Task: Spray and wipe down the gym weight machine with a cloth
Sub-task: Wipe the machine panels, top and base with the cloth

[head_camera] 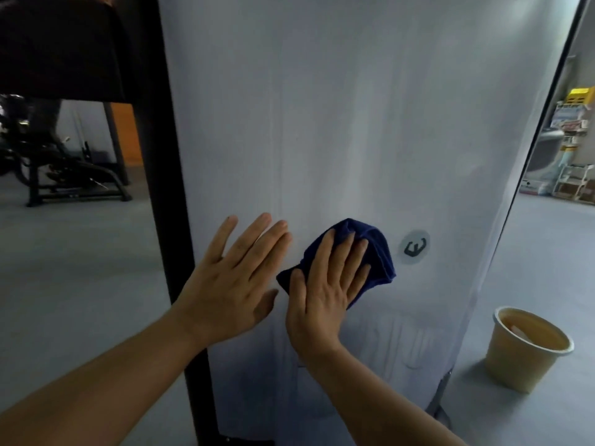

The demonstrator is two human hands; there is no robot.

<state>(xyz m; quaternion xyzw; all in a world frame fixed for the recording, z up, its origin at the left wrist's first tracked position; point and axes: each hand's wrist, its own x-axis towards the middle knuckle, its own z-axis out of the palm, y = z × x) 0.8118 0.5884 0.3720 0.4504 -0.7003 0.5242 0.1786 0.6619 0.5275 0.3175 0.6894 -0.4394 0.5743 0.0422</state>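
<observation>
Two bare forearms, no sleeves, watch or rings; a small dark speck marks the left hand [230, 278] index fingertip.

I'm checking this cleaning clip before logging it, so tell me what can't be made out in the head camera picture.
- Spray bottle: none in the head view, so spraying cannot be judged.
- Blue cloth: its middle is covered by the right hand pressing it to the white panel.
- Panel top and bottom: cut off by the frame edges.
- Bucket contents: blurred, something pale inside.
- Shelf items, far right: too small and blurred.
- Left hand: flat on the panel; what it covers is hidden.
</observation>
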